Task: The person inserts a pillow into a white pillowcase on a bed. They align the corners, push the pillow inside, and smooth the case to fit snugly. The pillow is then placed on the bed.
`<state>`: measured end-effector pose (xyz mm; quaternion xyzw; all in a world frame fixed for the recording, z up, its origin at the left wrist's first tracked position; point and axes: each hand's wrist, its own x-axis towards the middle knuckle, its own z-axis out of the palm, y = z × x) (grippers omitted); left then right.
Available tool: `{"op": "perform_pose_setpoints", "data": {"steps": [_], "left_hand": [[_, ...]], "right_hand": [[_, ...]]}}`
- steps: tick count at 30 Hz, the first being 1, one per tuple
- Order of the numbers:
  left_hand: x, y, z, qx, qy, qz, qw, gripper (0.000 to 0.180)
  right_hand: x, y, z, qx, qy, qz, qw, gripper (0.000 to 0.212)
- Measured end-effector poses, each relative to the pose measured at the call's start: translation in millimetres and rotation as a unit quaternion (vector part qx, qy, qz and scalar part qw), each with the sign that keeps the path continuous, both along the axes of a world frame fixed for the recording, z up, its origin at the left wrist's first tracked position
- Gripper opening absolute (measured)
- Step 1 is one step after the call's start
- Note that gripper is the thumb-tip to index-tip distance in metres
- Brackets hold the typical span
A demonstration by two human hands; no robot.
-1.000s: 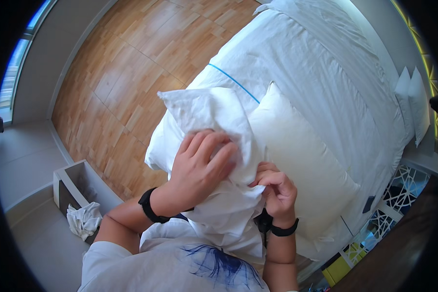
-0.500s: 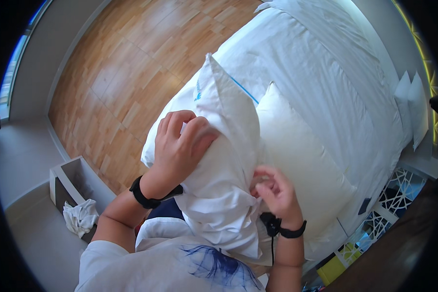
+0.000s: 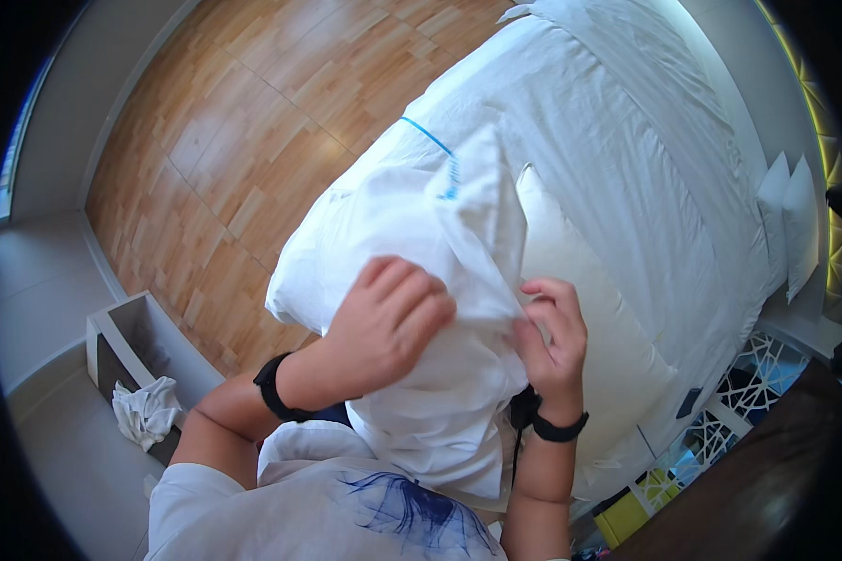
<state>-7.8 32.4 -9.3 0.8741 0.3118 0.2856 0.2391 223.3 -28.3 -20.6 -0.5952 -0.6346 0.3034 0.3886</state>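
A white pillowcase (image 3: 440,238) lies bunched in front of me over the near edge of the bed, one pointed corner sticking up away from me. Blue print runs beside that corner. My left hand (image 3: 384,323), slightly smeared by motion, is closed with curled fingers on the left part of the cloth; its fingertips are hidden. At the right edge of the pillowcase, my right hand (image 3: 554,341) pinches the fabric between thumb and fingers. Just right of the cloth lies a bare cream-white pillow (image 3: 599,327), partly covered by my right hand. How full the pillowcase is, I cannot tell.
The bed (image 3: 608,122) with its rumpled white sheet stretches to the far right, where two white pillows (image 3: 786,224) stand. A grey open box (image 3: 150,346) with a crumpled white cloth (image 3: 147,411) is at left. Wooden floor (image 3: 225,140) lies beyond.
The pillowcase's pointed corner has tipped to the right and lower. My left hand has moved right and toward me, while my right hand has risen a little along the cloth's edge.
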Motion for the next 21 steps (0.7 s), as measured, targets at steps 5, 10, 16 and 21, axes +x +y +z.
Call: {"op": "perform_pose_setpoints", "data": {"steps": [5, 10, 16, 21], "left_hand": [[-7.9, -23.8, 14.4, -0.111, 0.018, -0.198, 0.974, 0.019], [-12.0, 8.3, 20.4, -0.184, 0.011, -0.123, 0.975, 0.013], [0.0, 84.8, 2.8, -0.040, 0.068, 0.015, 0.997, 0.030], [8.3, 88.2, -6.5, -0.193, 0.119, -0.052, 0.973, 0.035]], "right_hand": [[11.7, -23.0, 11.3, -0.096, 0.099, 0.117, 0.984, 0.009], [2.2, -12.3, 8.7, -0.132, 0.110, 0.090, 0.981, 0.005], [-20.4, 12.9, 0.3, -0.255, 0.217, -0.105, 0.937, 0.025], [-23.8, 26.1, -2.0, -0.275, 0.166, -0.082, 0.943, 0.020]]}}
